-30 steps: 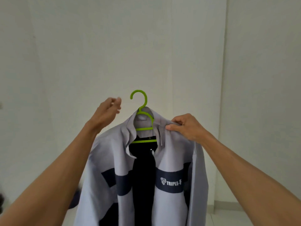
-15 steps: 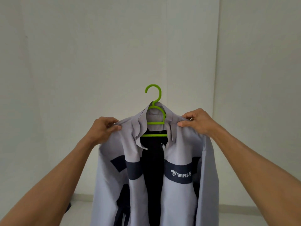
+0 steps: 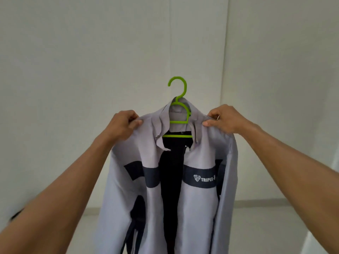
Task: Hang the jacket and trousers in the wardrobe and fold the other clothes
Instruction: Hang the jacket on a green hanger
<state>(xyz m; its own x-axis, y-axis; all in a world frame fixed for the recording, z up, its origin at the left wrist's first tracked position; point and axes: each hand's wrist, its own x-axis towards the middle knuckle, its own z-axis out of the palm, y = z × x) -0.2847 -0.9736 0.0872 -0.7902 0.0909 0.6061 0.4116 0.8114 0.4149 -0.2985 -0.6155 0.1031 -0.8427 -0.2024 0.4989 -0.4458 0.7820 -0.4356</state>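
A pale grey jacket point(image 3: 200, 162) is being held up in front of a white wall point(image 3: 91, 52), draped over a green hanger point(image 3: 178, 114). The left hand point(image 3: 122, 128) is gripping the fabric of one shoulder, with the fingers curled and the thumb pinching the cloth. The right hand point(image 3: 222, 119) is gripping the opposite shoulder in the same manner, just beside the collar. The hanger's hook is being shown upright above the collar, caught on nothing, and its lower crossbar is being exposed in the open neck. Dark trousers point(image 3: 171, 180) are being carried on that crossbar and are hanging down the middle between the jacket's open front panels. A dark band with white lettering is being displayed across the chest of the jacket. A strip of pale floor point(image 3: 266, 226) is being seen below the wall, behind the hanging clothes. Both forearms are being stretched forward and upward from the lower corners of the view.
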